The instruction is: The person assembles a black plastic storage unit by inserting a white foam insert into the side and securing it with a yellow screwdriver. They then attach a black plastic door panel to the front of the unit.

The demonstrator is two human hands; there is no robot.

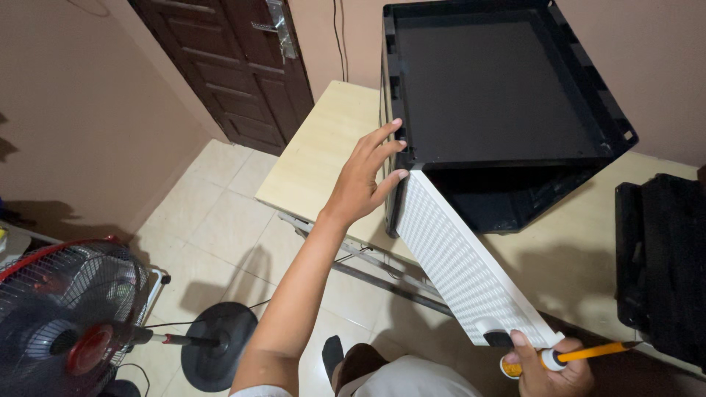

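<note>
White perforated panel (460, 268) sits mid-frame, slanting from the black housing's near-left corner down toward the near right. It looks hinged or partly unclipped from the black plastic housing (500, 95), a big open, empty shell tipped up on the light wood table (323, 147), cavity facing the camera.

Left hand (364, 176) is flat against the housing's left edge, fingers spread & slightly curled over the rim, thumb not clearly visible. It reads as bracing the shell. Right hand (548, 367), near-right at the frame's bottom edge, is closed around the panel's near end, thumb on a dark oval notch in it, and the same grip pinches an orange-handled screwdriver (588, 354) w/ shaft pointing right.

Step in hand, my read: the panel is being swung on or off the housing while the other hand steadies it. Can't tell which direction. Next move needs the far edge of the panel kept lined up w/ the housing's corner, a firm brace on the shell so it doesn't tip, & care that the screwdriver doesn't slip out of the shared grip.

Further out: another black case (662, 257) on the table at right. Red-and-black standing fan (66, 323) on the tiled floor near left, dark wooden door (235, 66) far left.
</note>
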